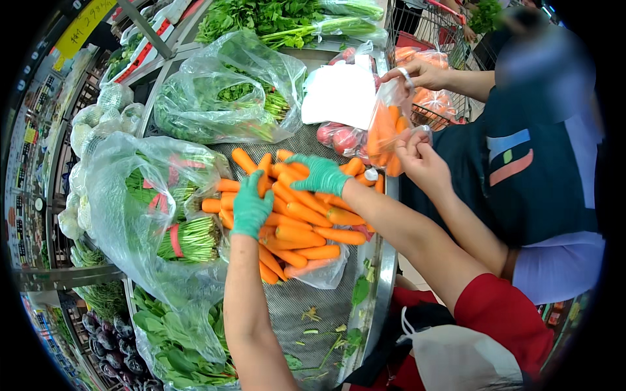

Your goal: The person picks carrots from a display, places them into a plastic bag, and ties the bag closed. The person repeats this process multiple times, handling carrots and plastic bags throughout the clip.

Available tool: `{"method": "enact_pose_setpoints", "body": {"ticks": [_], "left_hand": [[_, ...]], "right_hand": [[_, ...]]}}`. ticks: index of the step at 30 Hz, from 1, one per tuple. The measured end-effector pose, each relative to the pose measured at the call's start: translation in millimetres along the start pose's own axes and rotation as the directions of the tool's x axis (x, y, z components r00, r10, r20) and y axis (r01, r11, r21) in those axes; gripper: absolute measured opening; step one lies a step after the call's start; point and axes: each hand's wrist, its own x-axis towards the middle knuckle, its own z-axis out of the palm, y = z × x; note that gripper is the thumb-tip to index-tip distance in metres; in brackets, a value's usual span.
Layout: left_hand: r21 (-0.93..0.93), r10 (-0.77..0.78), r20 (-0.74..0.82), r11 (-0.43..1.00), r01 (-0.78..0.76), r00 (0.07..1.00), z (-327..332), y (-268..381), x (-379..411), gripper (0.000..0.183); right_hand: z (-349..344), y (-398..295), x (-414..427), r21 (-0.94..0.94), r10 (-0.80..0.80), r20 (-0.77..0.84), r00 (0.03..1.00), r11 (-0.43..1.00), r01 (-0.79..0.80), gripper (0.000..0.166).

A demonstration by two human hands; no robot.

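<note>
A heap of loose orange carrots [298, 212] lies before me on the textured counter mat. My left hand [252, 205], in a green glove, is at the heap's left side, with a carrot [264, 172] between its thumb and fingers. At the upper part of the heap my right hand [320, 175], gloved alike, curls thumb and fingers around carrots [297, 169]; its palm side is hidden. Under the lower carrots a clear plastic bag [330, 271] shows. Just right of the heap, a co-worker's bare hands [418, 154] hold a clear bag of carrots [386, 132].
Bagged green stalks with red bands [190, 239] lie left of the heap, leafy greens [183, 337] below them. Bagged herbs [234, 97], white sheets [340, 95] and bagged radishes [345, 139] lie beyond. A shopping cart [440, 29] stands at upper right. Leaf scraps [310, 315] litter the textured mat [283, 337].
</note>
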Motion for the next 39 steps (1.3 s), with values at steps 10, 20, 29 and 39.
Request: {"method": "enact_pose_setpoints", "body": {"ticks": [10,20,29,39], "left_hand": [[-0.004,-0.083,-0.162,0.997,0.083,0.983,44.9,1.9,-325.9,0.053],[-0.362,-0.668,-0.258,0.737,0.571,0.698,110.0,27.8,-558.8,0.056],[-0.147,-0.605,-0.225,0.796,0.587,0.764,129.2,70.2,-582.1,0.077],[-0.185,-0.61,-0.238,0.792,0.582,0.756,130.9,92.6,-577.8,0.074]], "right_hand": [[113.5,-44.1,-196.9,-0.113,-0.267,0.236,0.934,0.947,0.3,0.088],[143.8,-43.0,-256.5,-0.087,-0.471,0.033,0.882,0.877,0.472,0.062],[45.5,5.1,-207.8,-0.634,-0.048,0.214,0.976,0.753,0.176,0.045],[42.9,35.7,-169.2,-0.808,-0.329,0.385,0.862,0.331,0.487,0.022]]}}
